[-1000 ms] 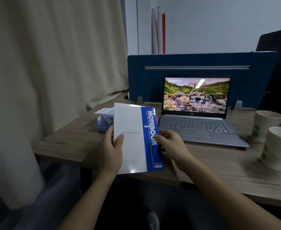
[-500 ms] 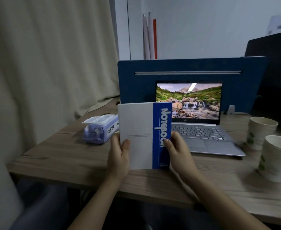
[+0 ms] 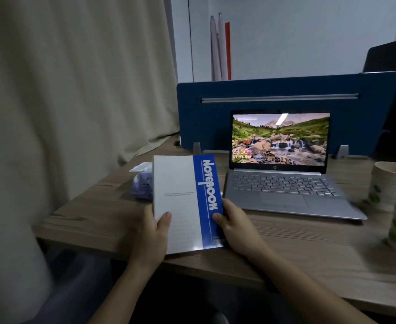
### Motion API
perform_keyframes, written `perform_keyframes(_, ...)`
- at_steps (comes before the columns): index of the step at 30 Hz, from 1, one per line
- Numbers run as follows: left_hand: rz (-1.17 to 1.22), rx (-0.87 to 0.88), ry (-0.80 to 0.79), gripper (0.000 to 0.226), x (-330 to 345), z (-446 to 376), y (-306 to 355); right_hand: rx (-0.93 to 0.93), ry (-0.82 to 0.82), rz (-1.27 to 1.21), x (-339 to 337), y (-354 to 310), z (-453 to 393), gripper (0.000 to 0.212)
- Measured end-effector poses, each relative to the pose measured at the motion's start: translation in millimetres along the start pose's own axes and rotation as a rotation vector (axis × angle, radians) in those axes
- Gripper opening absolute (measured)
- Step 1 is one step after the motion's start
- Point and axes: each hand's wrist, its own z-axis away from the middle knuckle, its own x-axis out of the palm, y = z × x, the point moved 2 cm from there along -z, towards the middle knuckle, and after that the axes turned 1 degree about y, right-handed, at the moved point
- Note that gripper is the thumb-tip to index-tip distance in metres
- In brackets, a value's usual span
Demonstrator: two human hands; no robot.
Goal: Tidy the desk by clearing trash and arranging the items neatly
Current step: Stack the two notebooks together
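One wooden desk [image 3: 297, 242]. One open laptop [image 3: 283, 183]. One white-and-blue notebook [image 3: 180, 202], raised over front edge, gripped by left hand [image 3: 152, 232] and right hand [image 3: 234, 225], thumbs on cover. Two paper cups [image 3: 388, 185] at right. One tissue pack [image 3: 143, 183] behind.

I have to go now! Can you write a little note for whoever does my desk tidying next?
Left hand and right hand: both holding the notebook by its lower edges, above the desk.
Tissue pack sits behind the notebook; open laptop at centre; two paper cups on the right.
Done: notebook picked up.
Left: put it down neatly, deal with the cups.
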Motion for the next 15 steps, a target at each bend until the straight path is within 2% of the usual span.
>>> perform_keyframes(4,-0.067,-0.037,0.078,0.027,-31.0,6.4,-9.2,0.015,-0.102,0.031,22.2,-12.0,-8.4,0.035)
perform_keyframes(8,-0.117,-0.132,0.113,0.043,-59.6,3.6,-12.0,0.010,-0.158,0.179,35.4,-19.2,-13.5,0.029)
perform_keyframes(11,-0.152,-0.170,0.093,0.035,-69.4,3.3,-15.2,0.041,-0.133,0.292,36.6,-16.5,-12.3,0.031)
perform_keyframes(15,-0.273,-0.172,0.070,0.021,-68.7,3.9,-17.3,0.088,-0.154,0.198,36.4,-12.5,-8.6,0.030)
